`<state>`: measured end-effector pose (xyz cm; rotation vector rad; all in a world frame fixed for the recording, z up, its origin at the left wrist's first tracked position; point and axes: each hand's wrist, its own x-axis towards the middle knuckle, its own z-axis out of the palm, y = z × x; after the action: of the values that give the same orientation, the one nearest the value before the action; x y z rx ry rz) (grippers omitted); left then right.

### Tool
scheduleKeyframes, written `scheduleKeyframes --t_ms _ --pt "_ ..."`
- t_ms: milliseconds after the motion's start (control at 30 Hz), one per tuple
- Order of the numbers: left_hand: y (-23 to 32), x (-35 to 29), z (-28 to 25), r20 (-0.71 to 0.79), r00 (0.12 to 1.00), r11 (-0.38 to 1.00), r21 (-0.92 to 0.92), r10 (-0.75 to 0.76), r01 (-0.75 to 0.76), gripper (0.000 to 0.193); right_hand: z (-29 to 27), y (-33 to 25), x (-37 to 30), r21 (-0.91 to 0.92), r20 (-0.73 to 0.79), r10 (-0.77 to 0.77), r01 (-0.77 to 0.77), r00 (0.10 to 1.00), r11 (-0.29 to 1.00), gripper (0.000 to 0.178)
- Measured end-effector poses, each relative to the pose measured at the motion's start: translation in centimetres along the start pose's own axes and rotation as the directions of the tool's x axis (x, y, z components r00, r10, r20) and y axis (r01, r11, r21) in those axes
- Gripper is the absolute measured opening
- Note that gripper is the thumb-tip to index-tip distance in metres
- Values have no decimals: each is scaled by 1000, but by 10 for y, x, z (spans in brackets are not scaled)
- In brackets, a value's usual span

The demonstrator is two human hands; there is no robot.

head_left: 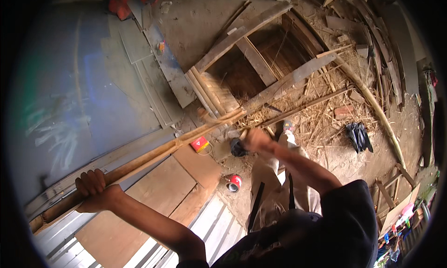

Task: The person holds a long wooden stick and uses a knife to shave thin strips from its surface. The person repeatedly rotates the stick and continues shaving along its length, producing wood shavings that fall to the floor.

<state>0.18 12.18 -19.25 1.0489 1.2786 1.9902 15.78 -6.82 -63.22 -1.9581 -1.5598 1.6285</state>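
Note:
My left hand [98, 191] is wrapped around a long split bamboo pole [179, 142] near its lower-left end. The pole slants up to the right, its far end by the corner of a wooden frame [265, 63]. My right hand [258, 141] is closed in a fist above my legs, just below the pole's far end. A short pale piece shows at its left edge, but what it grips is blurred. Beside this hand is a dark rounded object [238, 147]. A dark, blade-like strip [272, 108] lies beyond it, next to the frame.
Bamboo shavings [321, 105] litter the floor around the frame. A red can [233, 183] and a red box [199, 144] sit near my legs. Painted sheets [93, 81] stand at the left, with brown boards [158, 188] below the pole. A black plastic bag [359, 136] lies right.

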Motion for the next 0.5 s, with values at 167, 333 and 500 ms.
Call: scheduleKeyframes --t_ms 167,333,500 --pt "-10 33 -15 417 908 993 -88 -30 73 46 2 7 8 245 -71 223 -199 972 949 30" --pt "-13 45 -6 521 853 987 -116 -34 110 51 13 7 13 -73 -170 -90 78 981 994 26" --pt "-8 11 9 -19 999 997 64 49 -48 51 16 13 19 56 -153 223 -217 963 975 26"
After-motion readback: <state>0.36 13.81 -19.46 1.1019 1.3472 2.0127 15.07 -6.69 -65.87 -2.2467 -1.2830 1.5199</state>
